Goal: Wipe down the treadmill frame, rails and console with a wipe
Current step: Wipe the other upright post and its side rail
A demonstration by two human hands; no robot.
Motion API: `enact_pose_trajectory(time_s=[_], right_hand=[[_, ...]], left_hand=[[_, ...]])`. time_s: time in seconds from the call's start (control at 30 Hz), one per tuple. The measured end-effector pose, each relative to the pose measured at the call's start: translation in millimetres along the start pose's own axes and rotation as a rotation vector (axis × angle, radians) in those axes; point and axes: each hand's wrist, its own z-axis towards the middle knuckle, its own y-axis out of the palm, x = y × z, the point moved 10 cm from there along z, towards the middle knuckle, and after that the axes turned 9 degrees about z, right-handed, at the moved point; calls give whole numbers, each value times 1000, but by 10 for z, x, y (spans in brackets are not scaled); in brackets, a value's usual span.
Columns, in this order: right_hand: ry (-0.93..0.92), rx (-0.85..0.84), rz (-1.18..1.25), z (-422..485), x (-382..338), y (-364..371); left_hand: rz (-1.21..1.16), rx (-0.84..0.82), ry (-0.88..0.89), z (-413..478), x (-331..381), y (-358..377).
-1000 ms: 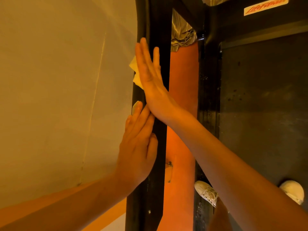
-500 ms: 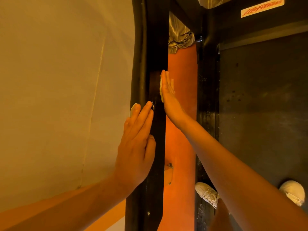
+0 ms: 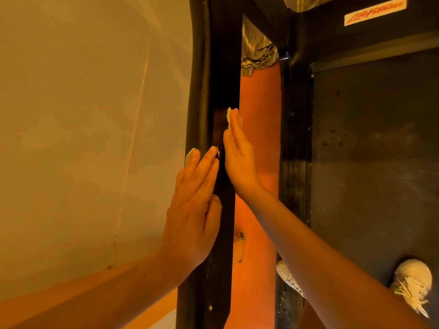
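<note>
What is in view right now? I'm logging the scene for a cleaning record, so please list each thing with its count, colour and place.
treadmill rail: one, black, upright at centre
wipe: two pale pieces, one under each hand on the rail
treadmill belt: one, dark, right
brand sticker: one, pale with red lettering, top right
wall: tan, left
floor: orange, between rail and deck
shoes: two, white, bottom right
left hand: flat on rail
right hand: flat on rail

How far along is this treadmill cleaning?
Nothing looks clearly finished. In hand: the right hand presses a wipe against the black upright rail, while the left hand, with another wipe under its fingertips, lies flat on it. Left: the dusty side rail; the console is out of view.
</note>
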Motion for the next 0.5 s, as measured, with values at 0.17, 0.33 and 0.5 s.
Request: enact_pose_trajectory(time_s=[0.17, 0.33, 0.5], right_hand=[[-83, -167, -119, 37, -128, 138], [-14, -205, -183, -66, 138, -23], [-51, -233, -178, -196, -15, 154]], left_hand=[[10, 6, 2, 1, -4, 0], [9, 5, -3, 2, 2, -4], [-5, 16, 12, 4, 8, -11]])
